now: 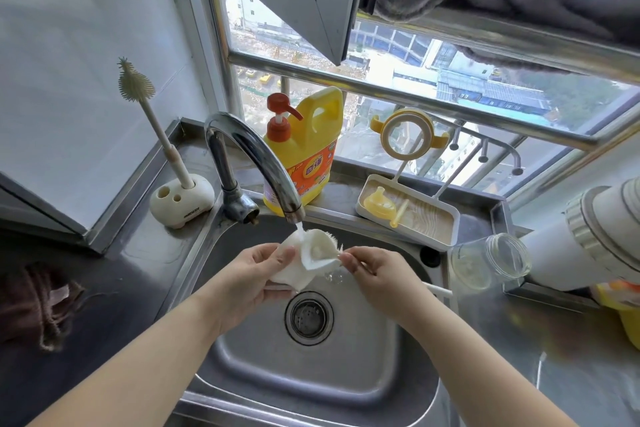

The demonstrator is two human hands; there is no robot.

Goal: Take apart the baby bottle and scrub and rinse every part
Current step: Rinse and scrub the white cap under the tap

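My left hand [251, 274] grips a white scrubbing cloth [308, 258] under the tap [263, 163], where a thin stream of water falls onto it. My right hand [375, 270] pinches the cloth's bristly right edge. The clear glass bottle body [491, 262] lies on its side on the counter right of the sink. The yellow collar ring with handles [408, 135] hangs on a drying rack. In the rack's tray [446, 218] lie a yellow spout [379, 206] and a short straw [399, 216]. A small clear part [334, 276] sits in the sink below my hands.
The steel sink [311, 374] has a drain strainer [309, 317]. A yellow detergent pump bottle [304, 152] stands behind the tap. A bottle brush [138, 87] stands in its holder at the left. A brown cloth [38, 308] lies far left; a white appliance [588, 239] far right.
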